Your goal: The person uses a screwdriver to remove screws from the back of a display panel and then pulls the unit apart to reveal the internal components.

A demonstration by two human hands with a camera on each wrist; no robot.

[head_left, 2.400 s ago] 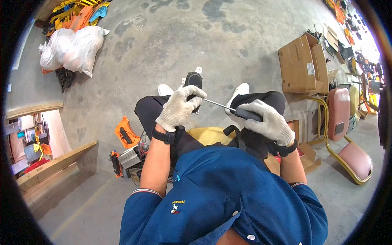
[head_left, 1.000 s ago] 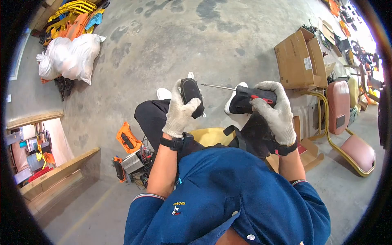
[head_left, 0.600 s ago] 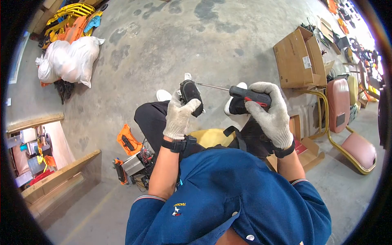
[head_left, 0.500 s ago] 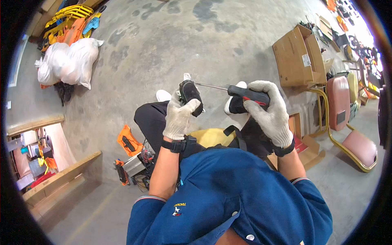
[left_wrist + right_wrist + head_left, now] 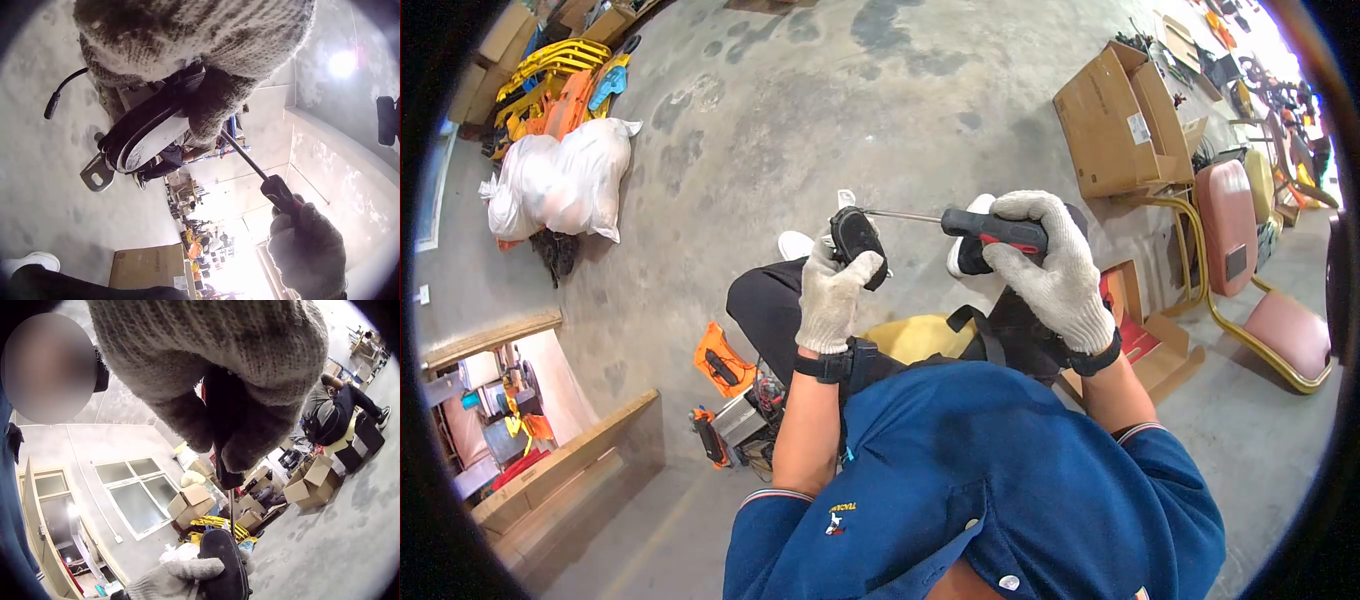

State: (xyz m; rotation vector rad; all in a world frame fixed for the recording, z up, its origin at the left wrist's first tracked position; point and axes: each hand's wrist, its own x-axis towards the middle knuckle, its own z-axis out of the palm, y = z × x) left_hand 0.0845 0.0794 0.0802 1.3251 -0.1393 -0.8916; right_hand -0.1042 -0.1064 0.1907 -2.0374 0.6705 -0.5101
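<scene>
Gloved in white knit, my left hand point(image 5: 828, 308) grips a black oval housing point(image 5: 857, 242), its thumb across the flat face. A slotted metal bracket point(image 5: 98, 175) sticks out of the housing's end, and a short cable with a black plug point(image 5: 52, 106) hangs near it in the left wrist view. My right hand point(image 5: 1060, 272), also gloved, holds a screwdriver point(image 5: 992, 230) by its black and red handle. The shaft points left, its tip right at the housing's upper edge in the head view. In the right wrist view the shaft point(image 5: 232, 509) runs down to the edge of the housing.
An orange part point(image 5: 722, 360) and a metal box with wires point(image 5: 740, 420) lie by the left leg. On the right stand a large cardboard box point(image 5: 1105, 130), an open smaller box point(image 5: 1165, 360) and a pink-padded chair point(image 5: 1228, 215). White sacks point(image 5: 565, 180) sit far left.
The right hand has turned over from its palm-down hold on the screwdriver. The tip, apart from the housing a second ago, has come left to its edge. The left hand has turned the housing's flat face up.
</scene>
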